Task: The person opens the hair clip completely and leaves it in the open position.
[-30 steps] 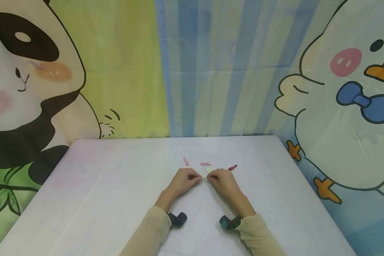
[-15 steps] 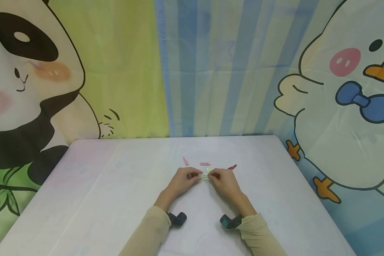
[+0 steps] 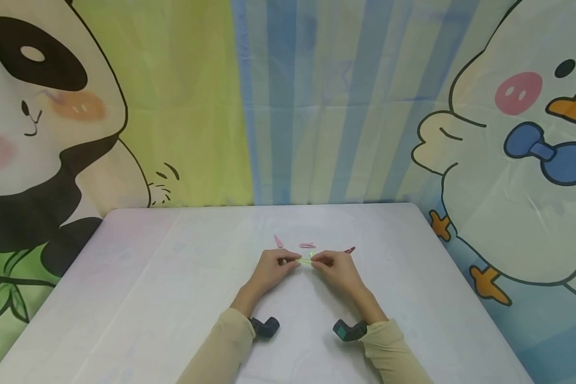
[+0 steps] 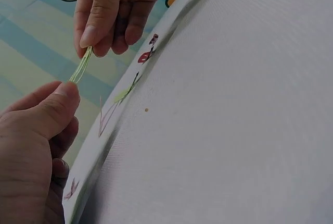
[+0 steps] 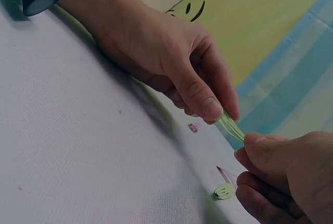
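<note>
Green clip (image 5: 231,126)'s up off the table (image 3: 149,293), left hand (image 3: 274,265) pinching one end, right hand (image 3: 337,266) the other. From my end, I'd go light on both pinches so those thin strips don't bend.

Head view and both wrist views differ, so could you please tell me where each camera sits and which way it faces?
Head: worn on the head, facing forward and down at the white table; left hand, right hand and sleeves show.
Left wrist: on that wrist, looking at the left hand, lower left, and right hand, top.
Right wrist: on that wrist, looking at the right hand, lower right, and left hand, above.
Both wrist views share the green clip both hands pinch.
</note>
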Demonstrator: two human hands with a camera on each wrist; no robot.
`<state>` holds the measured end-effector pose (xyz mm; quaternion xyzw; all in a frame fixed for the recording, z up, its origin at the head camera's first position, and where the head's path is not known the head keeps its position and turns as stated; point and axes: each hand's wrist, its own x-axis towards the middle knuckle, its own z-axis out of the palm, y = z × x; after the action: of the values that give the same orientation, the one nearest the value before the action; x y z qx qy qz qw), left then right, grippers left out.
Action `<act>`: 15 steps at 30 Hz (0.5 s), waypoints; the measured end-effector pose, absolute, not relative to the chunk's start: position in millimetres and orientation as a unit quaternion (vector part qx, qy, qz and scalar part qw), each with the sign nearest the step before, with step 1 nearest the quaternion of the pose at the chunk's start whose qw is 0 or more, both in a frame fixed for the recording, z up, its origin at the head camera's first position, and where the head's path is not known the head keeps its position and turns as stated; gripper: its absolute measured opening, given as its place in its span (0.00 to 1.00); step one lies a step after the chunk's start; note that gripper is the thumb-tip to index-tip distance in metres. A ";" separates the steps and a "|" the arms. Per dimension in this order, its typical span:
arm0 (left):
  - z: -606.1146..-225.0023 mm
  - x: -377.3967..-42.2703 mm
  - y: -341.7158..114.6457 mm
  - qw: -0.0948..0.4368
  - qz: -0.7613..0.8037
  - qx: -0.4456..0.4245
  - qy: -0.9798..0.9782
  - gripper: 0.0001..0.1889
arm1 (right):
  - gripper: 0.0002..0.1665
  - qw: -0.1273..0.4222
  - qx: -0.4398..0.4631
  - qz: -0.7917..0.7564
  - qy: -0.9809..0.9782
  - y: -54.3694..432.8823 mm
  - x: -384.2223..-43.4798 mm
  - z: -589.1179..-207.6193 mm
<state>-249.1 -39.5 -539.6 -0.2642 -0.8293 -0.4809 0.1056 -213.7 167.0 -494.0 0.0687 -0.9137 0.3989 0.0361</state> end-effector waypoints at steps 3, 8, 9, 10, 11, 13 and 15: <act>-538.1 -248.2 -38.6 0.093 -0.501 -0.245 -0.825 0.07 | 0.04 0.032 0.063 0.407 -0.911 167.3 -214.2 -493.9; -534.6 -246.1 -36.9 0.077 -0.519 -0.221 -0.822 0.07 | 0.05 0.032 0.040 0.418 -0.907 166.4 -214.6 -493.5; -533.9 -245.8 -36.5 0.075 -0.521 -0.218 -0.822 0.07 | 0.05 0.032 0.036 0.422 -0.905 166.1 -214.4 -493.1; -533.5 -245.6 -36.2 0.075 -0.523 -0.217 -0.821 0.07 | 0.05 0.030 0.030 0.427 -0.903 165.9 -214.1 -492.5; -533.0 -245.5 -35.9 0.074 -0.526 -0.216 -0.819 0.07 | 0.05 0.029 0.027 0.429 -0.902 165.7 -213.9 -492.1; -531.5 -245.1 -35.4 0.073 -0.534 -0.218 -0.814 0.07 | 0.05 0.024 0.023 0.435 -0.900 165.6 -213.7 -491.6; -529.9 -244.7 -35.0 0.072 -0.546 -0.220 -0.805 0.07 | 0.05 0.011 0.018 0.444 -0.896 165.9 -213.8 -491.1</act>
<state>-244.7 -35.0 -529.9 -0.2202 -0.8054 -0.5455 0.0722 -213.8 165.9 -491.1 0.0180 -0.8958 0.4439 0.0114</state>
